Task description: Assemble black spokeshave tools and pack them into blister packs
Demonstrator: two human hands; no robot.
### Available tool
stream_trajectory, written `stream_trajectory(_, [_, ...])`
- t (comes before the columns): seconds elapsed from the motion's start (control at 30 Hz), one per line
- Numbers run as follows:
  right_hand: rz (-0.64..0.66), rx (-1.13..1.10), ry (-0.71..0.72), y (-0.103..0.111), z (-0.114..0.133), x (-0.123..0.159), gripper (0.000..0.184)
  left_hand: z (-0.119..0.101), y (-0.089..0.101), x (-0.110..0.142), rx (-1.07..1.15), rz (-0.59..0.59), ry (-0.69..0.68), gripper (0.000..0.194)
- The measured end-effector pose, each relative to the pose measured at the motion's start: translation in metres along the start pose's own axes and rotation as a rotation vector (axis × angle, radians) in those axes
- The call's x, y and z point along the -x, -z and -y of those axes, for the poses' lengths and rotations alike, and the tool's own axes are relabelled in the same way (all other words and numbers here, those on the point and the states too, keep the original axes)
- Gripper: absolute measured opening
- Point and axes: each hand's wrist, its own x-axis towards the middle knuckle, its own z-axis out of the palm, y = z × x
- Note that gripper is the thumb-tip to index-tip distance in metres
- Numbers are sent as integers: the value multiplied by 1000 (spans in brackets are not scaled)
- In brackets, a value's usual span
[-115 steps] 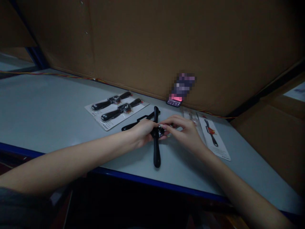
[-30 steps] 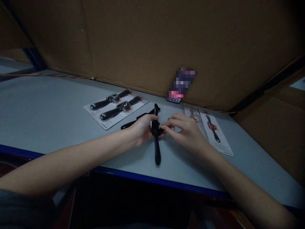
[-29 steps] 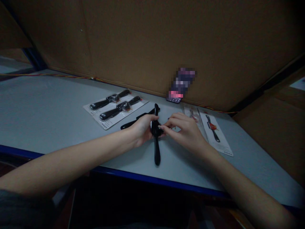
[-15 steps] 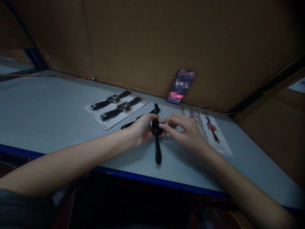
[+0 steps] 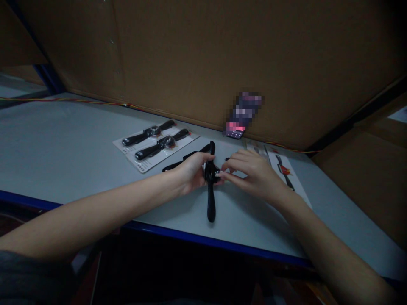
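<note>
**Right hand eases off the tool head, left hand keeps its grip**

Going left to right. We have 2 blister cards [image 5: 141, 163] on the grey bench [image 5: 63, 140], each with a sealed spokeshave [image 5: 162, 144], all sitting well left of the work. Next, a loose second spokeshave [image 5: 173, 168] lies flat and angled, with its middle hidden behind the left hand [image 5: 192, 173].

That hand is closed around the upright black spokeshave [image 5: 210, 199], which stands on its long axis, bottom handle on the bench, head at the hand's right side. Since the last frames, its top has come from a slight left lean to about plumb.

The right hand [image 5: 254, 173] is the main change. It has drawn back to the right, and its fingertips [image 5: 222, 174] now sit in a narrow curl at the right of the head. We cannot tell whether they hold anything. A small dark bit [image 5: 227, 159] shows just above them, too small to identify.

The hand now covers more of the 2 cards on the right [image 5: 295, 195], and a phone [image 5: 233, 134] lies at the back, against the cardboard wall [image 5: 222, 55].
</note>
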Motion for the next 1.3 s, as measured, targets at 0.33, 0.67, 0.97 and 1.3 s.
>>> stream_trajectory(0.33, [-44, -86, -75, -5, 13, -3, 35, 1, 0, 0, 9, 24, 38, 11])
stream_trajectory(0.67, [-69, -274, -50, 3, 13, -1, 39, -1, 2, -1, 20, 37, -5, 12])
stream_trajectory(0.97, [-40, -183, 13, 2, 11, -2, 20, -1, 1, 1, -17, 15, -38, 12])
stream_trajectory(1.3, [-107, -63, -121, -6, 11, -5, 22, 0, -2, 3, -30, 22, -12, 9])
